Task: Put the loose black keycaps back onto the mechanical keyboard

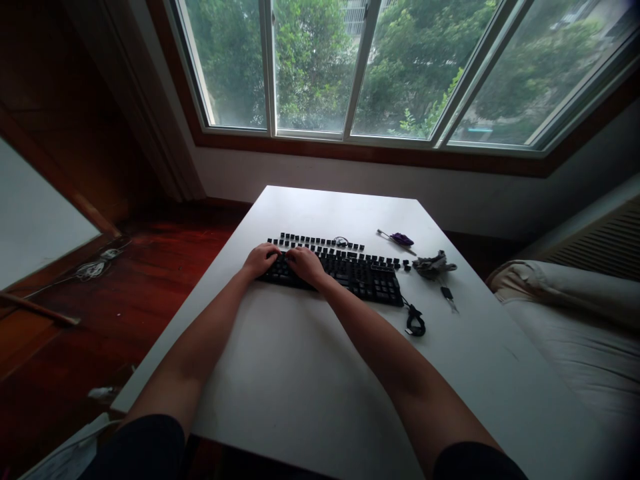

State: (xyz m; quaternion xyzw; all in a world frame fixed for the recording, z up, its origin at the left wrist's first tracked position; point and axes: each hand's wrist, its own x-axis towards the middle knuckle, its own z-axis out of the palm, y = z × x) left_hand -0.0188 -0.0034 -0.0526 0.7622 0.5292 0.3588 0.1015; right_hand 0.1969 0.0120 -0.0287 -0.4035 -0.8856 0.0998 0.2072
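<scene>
A black keyboard [360,277] lies across the white table [295,373]. My left hand [261,260] is at its left end, with curled fingers resting on that edge. Just beside it, my right hand [304,264] reaches over the left part of the keys. Its fingers are bent together and point down; anything between them is too small to make out. Loose black keycaps [320,240] stand in rows behind the keyboard. Among them lies a thin wire loop [341,241]. From the keyboard's right end runs a bundled black cable [415,321].
Right of the keycaps lie a purple object [401,239], a thin brush-like stick [384,233], a crumpled grey cloth [435,265] and a small black piece with wire prongs [447,294]. A padded pale seat [565,313] is at the right. White cords [91,269] lie on the floor.
</scene>
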